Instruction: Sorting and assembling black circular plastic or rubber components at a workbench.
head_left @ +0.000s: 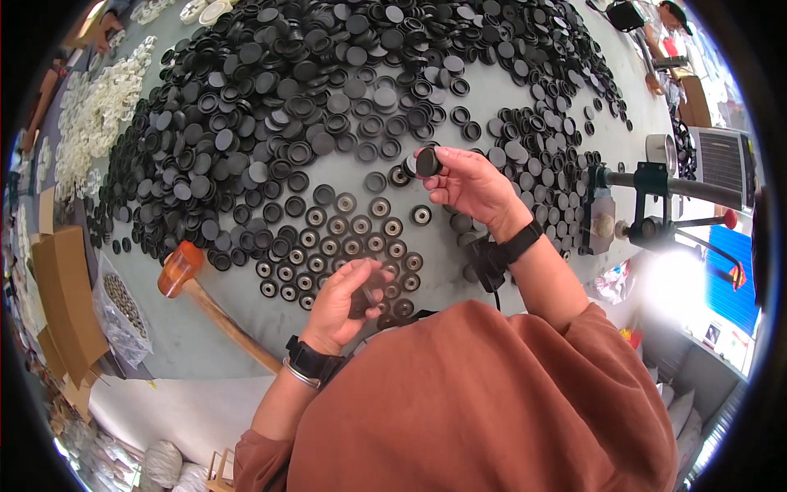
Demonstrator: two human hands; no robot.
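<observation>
Between the thumb and fingers of my right hand (474, 187) is a round black cap (428, 161), held up over the table. Just beside it a black disc with a metal ring (399, 175) lies on the surface. My left hand (336, 307) is closer to my body, its fingers curled round a dark round cap (365, 297) smeared by motion. Under and beyond that hand, several black discs with metal centres (337, 225) lie in loose rows, open side up. A single disc of this kind (420, 215) sits apart, below my right hand.
A large heap of black caps (270, 90) covers the far table, with more at right (533, 156). An orange-headed mallet (182, 269) lies left, near a bag of small metal parts (123, 307) and a cardboard box (70, 295). White plastic pieces (102, 115) are piled far left; a green hand press (652, 201) stands right.
</observation>
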